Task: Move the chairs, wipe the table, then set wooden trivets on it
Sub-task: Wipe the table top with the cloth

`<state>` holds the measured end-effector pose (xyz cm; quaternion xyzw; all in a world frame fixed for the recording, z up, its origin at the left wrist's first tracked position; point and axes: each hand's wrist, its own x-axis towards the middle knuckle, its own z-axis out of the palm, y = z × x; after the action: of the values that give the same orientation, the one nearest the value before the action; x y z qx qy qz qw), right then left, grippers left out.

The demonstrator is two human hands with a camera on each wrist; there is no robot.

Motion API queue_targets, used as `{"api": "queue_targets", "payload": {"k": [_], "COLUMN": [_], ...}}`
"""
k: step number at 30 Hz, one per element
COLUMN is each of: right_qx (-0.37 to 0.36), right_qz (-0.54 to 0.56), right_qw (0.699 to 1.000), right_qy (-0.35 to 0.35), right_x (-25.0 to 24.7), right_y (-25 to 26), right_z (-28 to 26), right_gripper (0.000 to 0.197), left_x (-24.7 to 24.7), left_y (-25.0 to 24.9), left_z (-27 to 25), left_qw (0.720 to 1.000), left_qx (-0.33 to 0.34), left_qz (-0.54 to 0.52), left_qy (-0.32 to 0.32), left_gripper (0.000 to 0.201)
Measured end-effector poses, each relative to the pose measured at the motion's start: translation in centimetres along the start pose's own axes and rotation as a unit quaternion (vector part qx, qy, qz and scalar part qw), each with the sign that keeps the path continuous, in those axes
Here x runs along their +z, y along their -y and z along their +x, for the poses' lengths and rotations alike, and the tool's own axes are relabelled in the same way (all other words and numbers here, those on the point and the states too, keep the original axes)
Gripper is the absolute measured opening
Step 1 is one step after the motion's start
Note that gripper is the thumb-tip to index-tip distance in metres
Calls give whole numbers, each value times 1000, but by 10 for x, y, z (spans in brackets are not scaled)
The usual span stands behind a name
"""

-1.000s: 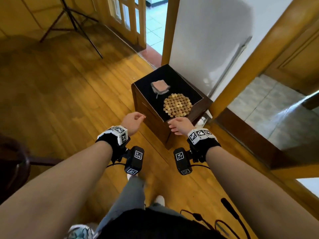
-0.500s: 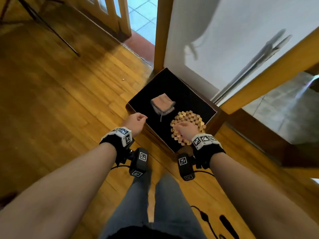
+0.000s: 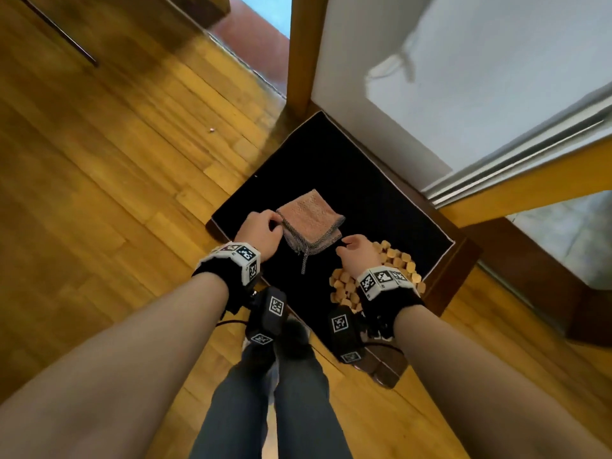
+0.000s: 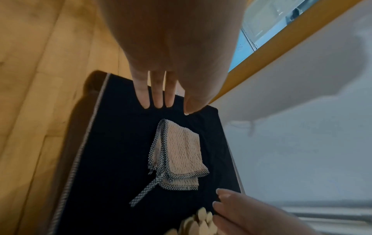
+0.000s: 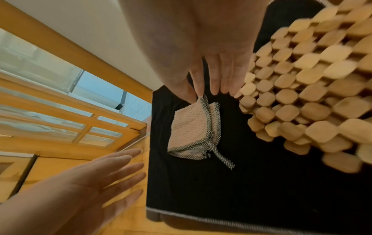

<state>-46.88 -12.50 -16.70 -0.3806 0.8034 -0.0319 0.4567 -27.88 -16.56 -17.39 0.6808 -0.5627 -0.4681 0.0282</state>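
A folded pink cloth [image 3: 311, 223] with checked trim lies on the black top of a small wooden stand [image 3: 381, 207]. Beside it on the same top lies a round trivet [image 3: 397, 263] made of wooden hexagon blocks. My left hand [image 3: 261, 230] hovers at the cloth's left edge; in the left wrist view its fingers [image 4: 161, 103] are straight above the cloth [image 4: 183, 151]. My right hand [image 3: 356, 250] is over the trivet [image 5: 302, 79], its fingertips [image 5: 209, 90] at a corner of the cloth [image 5: 191, 127]. Neither hand plainly grips anything.
The stand sits on a wooden plank floor against a white wall panel [image 3: 463, 77] and a wooden door post [image 3: 301, 51]. A raised wooden threshold [image 3: 530, 279] with tiles beyond lies to the right. My legs [image 3: 281, 409] stand just before the stand.
I have come closer and look more steeply down. The left hand moved from the stand's left edge to the cloth. The right hand slid forward over the trivet toward the cloth.
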Motion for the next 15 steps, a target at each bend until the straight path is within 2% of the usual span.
{"api": "queue_targets", "payload": {"k": [4,8,10,13,15], "right_qx": [23,41,37,14,0], "right_qz": [18,10,23,39,67], "right_qw": [999,998,998,999,998], "right_qy": [-41,-46,-38,-23,-3], "right_x": [18,31,36,43,41], "right_y": [-5,-3,1,5,10], "right_z": [54,87,99,105,96], "right_gripper": [52,57,45,21,23], "left_x": [20,40,46,48,41], "left_y": [9,23,26,28,27], "left_z": [51,82,91,96,90], "left_qw": [999,999,999,998,999], "left_qx": [-13,-25,-37,-39,-32], "left_qz": [33,31,24,38,29], "left_qy": [-16,-15,-19,-7,7], "left_gripper": [39,57,58,40,34]}}
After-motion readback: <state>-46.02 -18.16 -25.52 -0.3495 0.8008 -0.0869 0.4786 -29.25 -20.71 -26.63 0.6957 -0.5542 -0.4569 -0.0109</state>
